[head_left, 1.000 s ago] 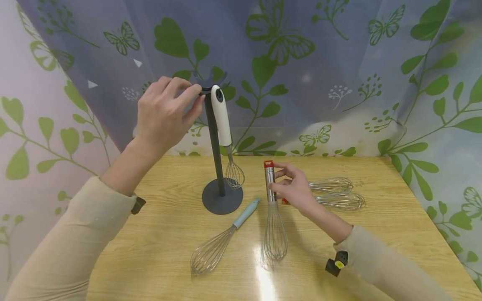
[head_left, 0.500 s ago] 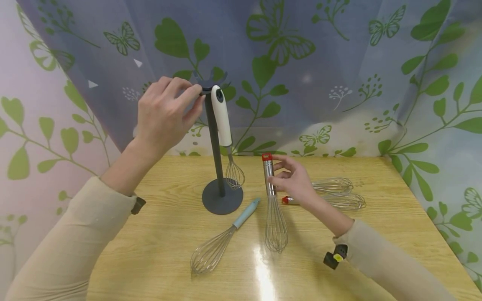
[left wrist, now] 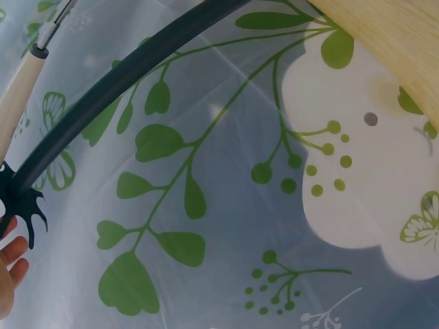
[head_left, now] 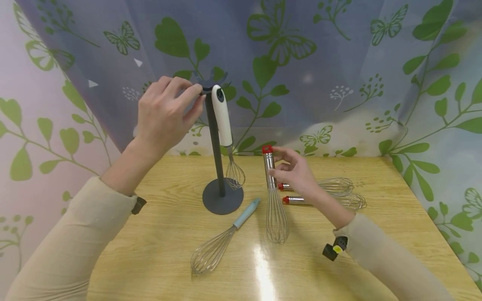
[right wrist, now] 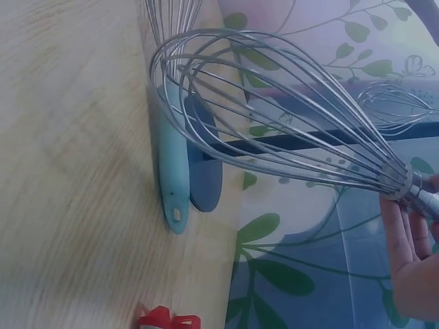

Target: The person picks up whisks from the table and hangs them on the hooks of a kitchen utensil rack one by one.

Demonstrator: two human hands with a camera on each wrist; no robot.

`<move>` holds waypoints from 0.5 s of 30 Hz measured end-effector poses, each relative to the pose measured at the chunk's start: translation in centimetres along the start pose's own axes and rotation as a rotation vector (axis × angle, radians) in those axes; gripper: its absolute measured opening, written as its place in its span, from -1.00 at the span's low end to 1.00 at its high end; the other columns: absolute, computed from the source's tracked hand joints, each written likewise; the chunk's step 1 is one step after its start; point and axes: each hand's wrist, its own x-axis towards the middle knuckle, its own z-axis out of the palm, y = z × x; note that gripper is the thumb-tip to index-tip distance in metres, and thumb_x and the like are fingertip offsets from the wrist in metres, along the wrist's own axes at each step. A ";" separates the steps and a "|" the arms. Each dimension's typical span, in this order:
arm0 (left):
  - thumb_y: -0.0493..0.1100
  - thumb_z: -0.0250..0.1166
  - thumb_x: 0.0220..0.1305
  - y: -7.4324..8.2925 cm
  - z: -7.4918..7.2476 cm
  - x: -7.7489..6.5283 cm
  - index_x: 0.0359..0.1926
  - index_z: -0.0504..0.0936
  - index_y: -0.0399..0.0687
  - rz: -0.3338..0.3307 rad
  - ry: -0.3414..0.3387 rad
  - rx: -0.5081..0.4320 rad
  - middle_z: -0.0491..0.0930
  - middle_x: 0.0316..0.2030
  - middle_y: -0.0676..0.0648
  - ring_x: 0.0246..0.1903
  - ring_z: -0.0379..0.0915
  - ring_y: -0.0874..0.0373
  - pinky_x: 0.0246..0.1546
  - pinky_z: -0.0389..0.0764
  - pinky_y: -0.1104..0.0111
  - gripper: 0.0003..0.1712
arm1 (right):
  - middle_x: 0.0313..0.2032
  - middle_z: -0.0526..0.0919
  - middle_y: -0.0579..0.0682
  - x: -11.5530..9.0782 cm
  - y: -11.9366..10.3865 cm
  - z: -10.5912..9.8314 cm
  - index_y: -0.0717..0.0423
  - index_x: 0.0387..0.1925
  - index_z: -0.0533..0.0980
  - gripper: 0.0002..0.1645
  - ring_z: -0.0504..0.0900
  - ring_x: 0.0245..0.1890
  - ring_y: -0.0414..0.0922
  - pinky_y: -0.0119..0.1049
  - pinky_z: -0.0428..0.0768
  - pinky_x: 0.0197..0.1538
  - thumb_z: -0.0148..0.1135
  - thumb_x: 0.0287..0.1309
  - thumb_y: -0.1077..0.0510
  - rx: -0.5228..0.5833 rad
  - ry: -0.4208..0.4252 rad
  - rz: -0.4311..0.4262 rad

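Observation:
My left hand [head_left: 162, 110] pinches the hooked top of a dark grey stand [head_left: 215, 138]; its hooks [left wrist: 26, 205] show at the left edge of the left wrist view. From the stand hangs a whisk with a white handle [head_left: 222, 117], head down. My right hand [head_left: 295, 173] grips a steel whisk with a red end cap [head_left: 270, 167] by its handle, upright with the wires down. In the right wrist view that whisk's wires [right wrist: 274, 110] cross in front of the stand, and the fingers curl round its handle.
A whisk with a light blue handle [head_left: 245, 214] lies in front of the stand's round base [head_left: 223, 205]. Two red-capped steel whisks [head_left: 297, 200] lie on the wooden table [head_left: 158, 251], partly behind the right forearm. A patterned curtain [head_left: 331, 83] stands behind.
My right hand has raised the red-capped whisk, and its wires now sit higher above the table. The left hand and the white-handled whisk have stayed in place.

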 end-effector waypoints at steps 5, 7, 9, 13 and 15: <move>-0.21 0.24 0.48 0.0 0.0 0.0 -0.16 0.75 -0.21 0.001 -0.001 0.000 0.75 -0.27 -0.23 -0.30 0.63 -0.22 -0.35 0.67 -0.02 -0.81 | -0.09 0.60 -0.14 0.5 -0.4 -0.1 0.29 0.51 0.29 -0.17 0.69 -0.30 -0.30 -0.37 0.80 -0.23 0.26 0.20 0.46 0.024 -0.021 -0.028; -0.21 0.24 0.47 0.0 0.0 0.0 -0.17 0.75 -0.21 0.000 -0.002 0.001 0.76 -0.27 -0.23 -0.30 0.64 -0.22 -0.36 0.67 -0.02 -0.81 | -0.09 0.61 -0.13 0.6 -0.6 -0.1 0.29 0.50 0.31 -0.18 0.69 -0.30 -0.28 -0.37 0.79 -0.24 0.26 0.19 0.46 0.027 -0.031 -0.038; -0.21 0.24 0.47 0.0 0.0 0.0 -0.17 0.75 -0.21 -0.001 -0.001 0.003 0.76 -0.27 -0.23 -0.30 0.63 -0.22 -0.36 0.67 -0.02 -0.81 | -0.08 0.62 -0.13 0.8 -0.7 0.0 0.26 0.49 0.33 -0.18 0.69 -0.29 -0.26 -0.36 0.79 -0.25 0.27 0.18 0.46 0.026 -0.038 -0.040; -0.21 0.23 0.48 0.0 0.0 -0.1 -0.16 0.75 -0.21 -0.001 -0.001 0.004 0.76 -0.27 -0.23 -0.30 0.64 -0.22 -0.35 0.67 -0.02 -0.81 | -0.05 0.64 -0.16 1.0 -1.1 0.2 0.22 0.49 0.34 -0.18 0.68 -0.27 -0.24 -0.33 0.79 -0.23 0.30 0.18 0.45 0.014 -0.052 -0.035; -0.21 0.23 0.48 -0.1 0.0 -0.1 -0.16 0.75 -0.21 0.000 -0.001 0.002 0.76 -0.27 -0.23 -0.30 0.64 -0.22 -0.35 0.67 -0.03 -0.81 | -0.02 0.64 -0.13 1.2 -1.3 0.2 0.21 0.49 0.34 -0.17 0.67 -0.25 -0.22 -0.33 0.79 -0.23 0.30 0.18 0.45 0.012 -0.059 -0.039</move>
